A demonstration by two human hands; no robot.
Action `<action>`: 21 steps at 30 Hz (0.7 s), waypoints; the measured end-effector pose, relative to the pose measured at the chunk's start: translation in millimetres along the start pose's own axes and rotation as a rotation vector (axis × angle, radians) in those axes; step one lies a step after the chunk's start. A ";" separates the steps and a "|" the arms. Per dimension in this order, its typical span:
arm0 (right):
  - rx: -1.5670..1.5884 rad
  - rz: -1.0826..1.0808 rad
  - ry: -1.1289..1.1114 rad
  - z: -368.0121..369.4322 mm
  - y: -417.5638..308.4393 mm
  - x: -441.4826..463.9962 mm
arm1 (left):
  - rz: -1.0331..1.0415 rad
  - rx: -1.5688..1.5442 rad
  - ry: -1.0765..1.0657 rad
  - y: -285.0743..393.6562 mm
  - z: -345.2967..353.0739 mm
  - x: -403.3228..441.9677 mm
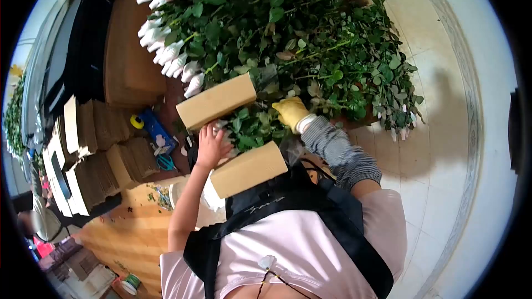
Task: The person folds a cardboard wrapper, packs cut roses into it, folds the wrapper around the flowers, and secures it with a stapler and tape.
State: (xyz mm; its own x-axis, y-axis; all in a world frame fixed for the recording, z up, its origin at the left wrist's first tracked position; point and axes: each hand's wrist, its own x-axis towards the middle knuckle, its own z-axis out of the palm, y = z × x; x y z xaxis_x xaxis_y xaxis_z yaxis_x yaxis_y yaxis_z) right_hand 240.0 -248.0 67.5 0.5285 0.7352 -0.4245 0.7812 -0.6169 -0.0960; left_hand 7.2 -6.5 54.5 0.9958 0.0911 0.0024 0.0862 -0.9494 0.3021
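My bare left hand lies with fingers spread against wrapped flower heads, between two cardboard pieces. The upper cardboard piece is just above its fingertips; the lower cardboard piece rests close to my body. Green leaves of a bunch show between the pieces. On the right, my right hand, in a yellow glove, is closed at the leafy end of this bunch; what it grips is hidden. Clear plastic shows below the glove.
A big pile of leafy stems with white-wrapped flower heads fills the top. Stacked folded cardboard, a blue object and teal scissors are at the left. Tiled floor lies at right.
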 end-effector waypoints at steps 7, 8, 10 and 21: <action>0.498 -0.254 0.752 -163.2 33.7 61.5 | -0.117 -0.062 0.002 2.5 10.2 -5.6; 0.244 -0.256 1.020 -159.4 38.2 91.0 | -0.113 -0.076 0.000 3.4 7.3 -5.0; -0.173 -0.036 0.857 -149.2 41.6 138.3 | -0.130 -0.072 0.014 5.4 8.1 -5.6; -0.153 0.290 1.003 -195.5 124.1 109.5 | -0.190 -0.220 0.123 4.4 19.6 -13.1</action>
State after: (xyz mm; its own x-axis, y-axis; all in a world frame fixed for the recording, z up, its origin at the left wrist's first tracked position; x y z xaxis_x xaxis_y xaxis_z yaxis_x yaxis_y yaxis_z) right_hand 459.8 -189.1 185.2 0.6800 0.5039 0.5326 0.5774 -0.8157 0.0347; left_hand -4.9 -17.8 37.1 0.9503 0.3091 0.0373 0.2485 -0.8252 0.5073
